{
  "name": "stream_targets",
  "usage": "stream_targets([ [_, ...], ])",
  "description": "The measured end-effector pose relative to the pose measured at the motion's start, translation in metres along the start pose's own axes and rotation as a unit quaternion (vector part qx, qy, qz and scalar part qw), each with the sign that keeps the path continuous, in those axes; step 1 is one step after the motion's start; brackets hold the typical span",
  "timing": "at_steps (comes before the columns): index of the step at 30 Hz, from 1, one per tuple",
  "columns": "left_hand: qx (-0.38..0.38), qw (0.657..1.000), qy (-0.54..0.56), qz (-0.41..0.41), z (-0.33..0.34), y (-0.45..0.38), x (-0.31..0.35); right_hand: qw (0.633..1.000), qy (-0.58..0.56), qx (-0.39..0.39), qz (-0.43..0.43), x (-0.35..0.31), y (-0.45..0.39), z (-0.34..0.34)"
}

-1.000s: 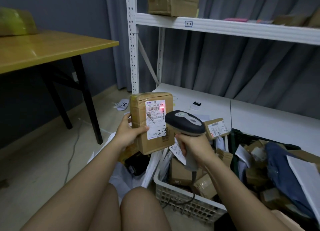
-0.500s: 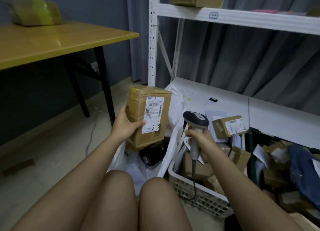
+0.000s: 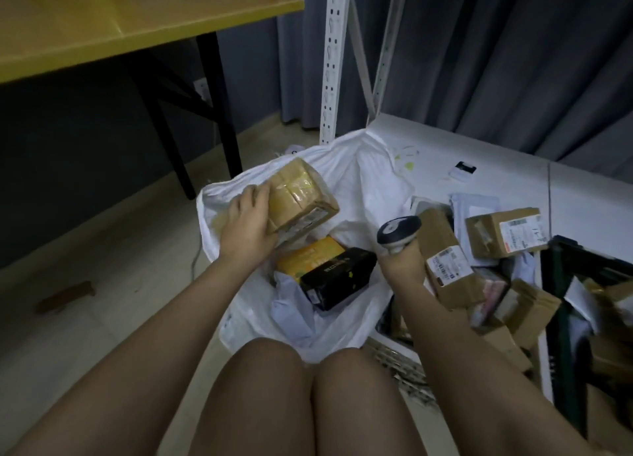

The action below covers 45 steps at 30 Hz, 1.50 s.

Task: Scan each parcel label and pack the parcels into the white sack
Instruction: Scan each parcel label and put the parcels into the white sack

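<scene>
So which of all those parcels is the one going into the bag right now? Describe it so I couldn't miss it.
Find the white sack standing open on the floor, in front of the person's knees. Over its far left rim the left hand grips a brown cardboard parcel, tilted, with its label turned down and to the right. Unlike the yellow box and black box lying inside, it is plain, taped and held up.

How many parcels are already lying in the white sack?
2: a yellow parcel and a black box beside it inside the white sack. The left hand holds a third above; others may be hidden.
</scene>
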State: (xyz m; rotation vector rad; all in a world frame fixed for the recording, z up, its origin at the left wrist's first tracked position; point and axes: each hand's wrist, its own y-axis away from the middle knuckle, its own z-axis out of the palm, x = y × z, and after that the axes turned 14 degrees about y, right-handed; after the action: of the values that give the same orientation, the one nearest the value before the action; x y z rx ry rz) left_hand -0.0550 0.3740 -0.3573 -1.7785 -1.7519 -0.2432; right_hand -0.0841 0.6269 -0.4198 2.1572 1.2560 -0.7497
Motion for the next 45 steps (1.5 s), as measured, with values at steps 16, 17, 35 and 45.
stream_targets([
  [16, -0.136, 0.984, -0.035, -0.108, 0.076, -0.060, -0.012, 0.974, -0.221, -0.032, -0.025, 0.007, 0.006, -0.051],
  [17, -0.163, 0.981, -0.005, -0.106, 0.078, -0.059, -0.013, 0.974, -0.220, -0.037, -0.023, 0.008, 0.005, -0.050],
  [35, -0.228, 0.953, 0.201, 0.008, 0.113, -0.012, 0.116, 0.968, -0.230, -0.090, 0.051, 0.078, 0.016, -0.071],
  [45, -0.155, 0.972, 0.172, 0.046, 0.179, 0.005, 0.193, 0.946, -0.280, 0.002, 0.165, 0.160, -0.001, -0.126],
])
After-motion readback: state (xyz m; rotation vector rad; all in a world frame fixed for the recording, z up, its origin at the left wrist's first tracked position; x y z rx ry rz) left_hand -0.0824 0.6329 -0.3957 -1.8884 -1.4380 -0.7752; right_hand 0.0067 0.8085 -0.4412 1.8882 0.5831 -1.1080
